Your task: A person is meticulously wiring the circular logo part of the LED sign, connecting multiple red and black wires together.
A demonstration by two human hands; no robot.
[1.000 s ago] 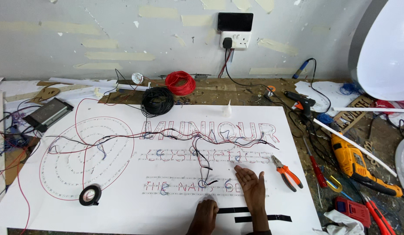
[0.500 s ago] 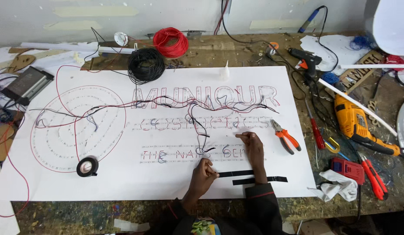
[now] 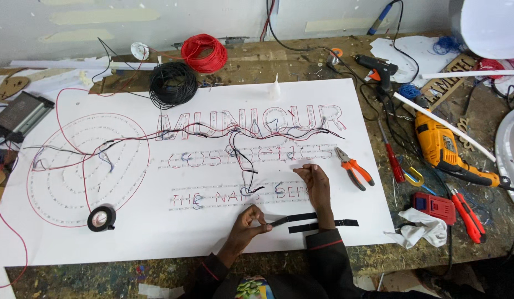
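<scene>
Since half a second ago we are pulling our left hand [image 3: 250, 222] back toward us and to the left, while our right hand [image 3: 315, 182] is staying about where it was, on the lower line of lettering on the white sign board [image 3: 74, 243]. Our left fingers are pinching closed on the end of a black tape strip [image 3: 293, 218], which is lying nearly flat along the near part of the board, its far end passing under our right wrist; a second black strip [image 3: 323, 225] is lying just beside it, stuck down and untouched. Our right hand is curling loosely, fingertips resting on the board near a small loop of wire [image 3: 279, 189] (whether it is pressing that wire or merely touching the board beside it, we cannot tell). Red and black wires are running across the lettering above our hands, and the roll of black tape [image 3: 101, 218] is sitting well apart on the left, by the ringed circle. Orange-handled pliers [image 3: 354, 168] are lying just right of our right hand, and a yellow drill [image 3: 442, 148] is resting off the board to the right. As we are judging it, we are lifting a cut piece of tape free in order to fasten wiring down. Next this is calling for a clean peel without the strip folding onto itself, then carrying it over the wire loop while our right hand is steadying that wire flat.
</scene>
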